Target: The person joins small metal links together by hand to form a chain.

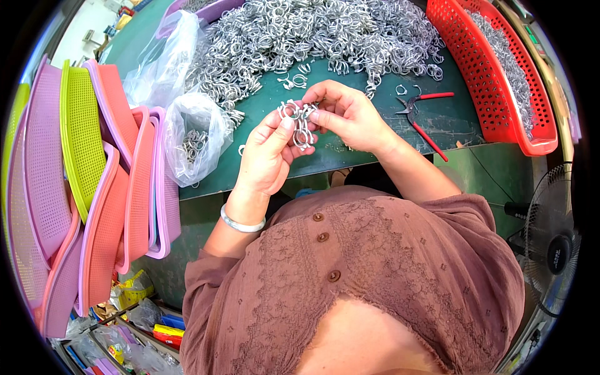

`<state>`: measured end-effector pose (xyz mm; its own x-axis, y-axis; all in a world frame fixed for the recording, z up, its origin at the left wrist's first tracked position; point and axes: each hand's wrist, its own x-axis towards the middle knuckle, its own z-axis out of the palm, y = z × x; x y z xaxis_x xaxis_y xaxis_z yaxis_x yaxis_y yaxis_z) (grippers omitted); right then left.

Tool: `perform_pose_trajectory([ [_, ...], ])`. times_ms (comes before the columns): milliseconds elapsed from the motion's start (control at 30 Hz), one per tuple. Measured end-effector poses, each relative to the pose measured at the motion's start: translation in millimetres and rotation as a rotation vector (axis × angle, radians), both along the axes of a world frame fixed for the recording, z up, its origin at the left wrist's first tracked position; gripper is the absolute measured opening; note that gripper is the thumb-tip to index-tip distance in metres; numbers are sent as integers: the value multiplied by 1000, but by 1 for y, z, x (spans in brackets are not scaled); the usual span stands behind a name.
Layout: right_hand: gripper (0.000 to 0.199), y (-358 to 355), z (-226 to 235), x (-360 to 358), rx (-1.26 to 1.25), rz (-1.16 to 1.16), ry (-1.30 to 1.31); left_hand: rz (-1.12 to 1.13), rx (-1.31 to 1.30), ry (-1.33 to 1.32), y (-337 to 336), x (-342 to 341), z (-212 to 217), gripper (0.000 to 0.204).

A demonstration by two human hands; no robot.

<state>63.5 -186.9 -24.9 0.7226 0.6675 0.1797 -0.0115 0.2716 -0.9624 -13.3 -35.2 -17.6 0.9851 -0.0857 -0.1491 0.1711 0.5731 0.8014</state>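
Observation:
Close to the table's near edge, my left hand (270, 152) grips a small cluster of silvery metal rings (302, 132) between thumb and fingers. My right hand (353, 120) pinches the same cluster from the other side, its thumb and forefinger pressed together at the top. The exact part under the right fingertips is hidden. Just beyond both hands lies a large heap of similar rings (300, 37), with a few loose ones (294, 80) at its near edge. To the right of my right hand, red-handled pliers (412, 112) lie with their handles spread.
A clear plastic bag (215, 128) with some rings inside stands at left. Red perforated basket (484, 69) holds more rings at right. Stacked colored baskets (84, 137) crowd the left side. A fan (553, 250) stands at lower right, beyond the green table (462, 122).

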Motion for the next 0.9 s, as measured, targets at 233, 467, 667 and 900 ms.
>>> perform_pose_trajectory([
  [233,16,-2,2,1,-11,36,28,8,33,-10,-1,-1,1,28],
  [467,16,-3,4,-1,-29,20,39,16,77,-23,-3,-3,1,28],
  [667,20,-5,1,1,-47,56,-80,100,238,-76,-8,-3,1,37],
  [900,21,-5,1,1,-39,44,-76,118,371,-206,-7,-2,-7,37],
])
